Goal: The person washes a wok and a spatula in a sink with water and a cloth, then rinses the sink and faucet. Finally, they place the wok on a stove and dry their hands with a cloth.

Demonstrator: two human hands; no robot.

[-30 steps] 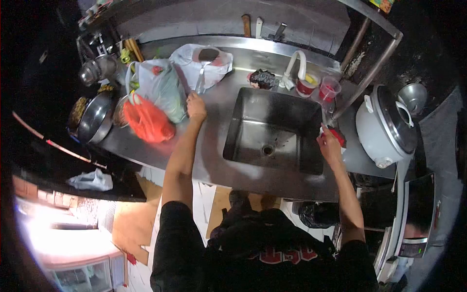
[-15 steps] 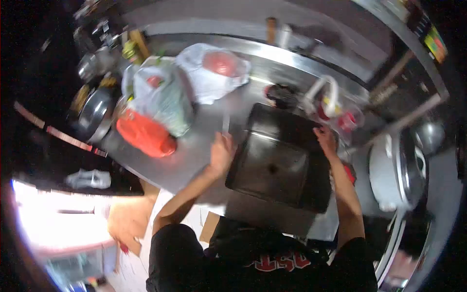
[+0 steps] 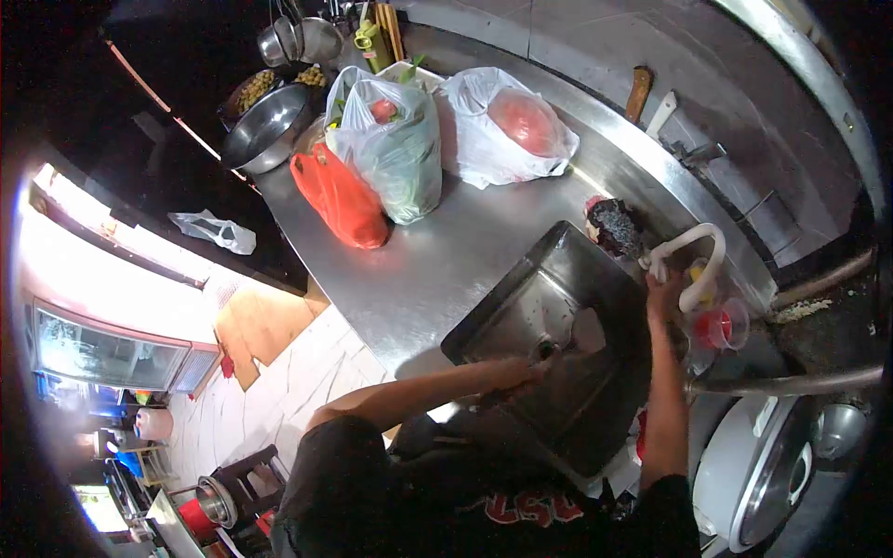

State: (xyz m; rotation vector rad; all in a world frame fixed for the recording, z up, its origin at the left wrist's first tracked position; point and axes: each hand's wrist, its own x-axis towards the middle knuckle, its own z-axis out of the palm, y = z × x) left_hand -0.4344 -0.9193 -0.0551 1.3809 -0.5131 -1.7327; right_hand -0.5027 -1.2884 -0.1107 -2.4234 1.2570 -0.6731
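My left hand (image 3: 523, 374) is over the near left part of the dark metal sink (image 3: 498, 302), closed round what looks like the handle of a wide-bladed knife (image 3: 586, 332). The blade points into the basin near the drain; the handle is mostly hidden by my fingers. On the far right side of the sink, my right hand (image 3: 663, 296) has its fingers closed on the base of the white curved faucet (image 3: 714, 256). A dark scouring pad (image 3: 614, 226) lies beside the sink's back corner.
Filled plastic bags, one red (image 3: 339, 200), one greenish (image 3: 395, 153) and one white (image 3: 470, 126), stand on the steel counter (image 3: 419, 270). Metal bowls (image 3: 270, 126) are behind left. Right of the faucet sits a clear container (image 3: 730, 325); a large white pot (image 3: 735, 456) is nearer.
The view has turned and shifted. My left hand has moved from the counter left of the sink to over the basin. My right hand has gone from the sink's right rim to the faucet.
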